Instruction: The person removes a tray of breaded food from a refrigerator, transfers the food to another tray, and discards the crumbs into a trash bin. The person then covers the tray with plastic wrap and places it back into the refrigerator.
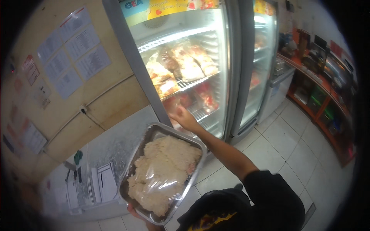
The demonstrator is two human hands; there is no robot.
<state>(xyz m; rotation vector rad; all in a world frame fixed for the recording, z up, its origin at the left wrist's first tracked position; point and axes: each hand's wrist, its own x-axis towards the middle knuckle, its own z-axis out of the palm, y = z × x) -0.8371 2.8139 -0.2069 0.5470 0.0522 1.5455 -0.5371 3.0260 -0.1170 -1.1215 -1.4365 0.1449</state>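
A rectangular metal tray point(203, 148) slants in front of me, filled with a pale, crumbly, lumpy food point(163, 169) under shiny clear plastic wrap. My left hand point(135, 212) grips its lower left edge from beneath, most of the fingers hidden under the metal. Stretched forward, my right hand point(182, 118) is at the lower left side of a lit glass-front refrigerator point(140, 65), close to its grey frame. Its fingers are curled, and what they grip is hard to make out. Behind the glass, plastic bags of food point(189, 63) lie on white wire shelves, with reddish packs point(206, 96) below.
Left of the refrigerator is a low grey-topped chest point(111, 134) with papers and dark tools on it. A second glass-front refrigerator point(256, 77) adjoins on the right. Farther right, an orange counter point(320, 92) holds various items. White tiles point(285, 134) cover the floor.
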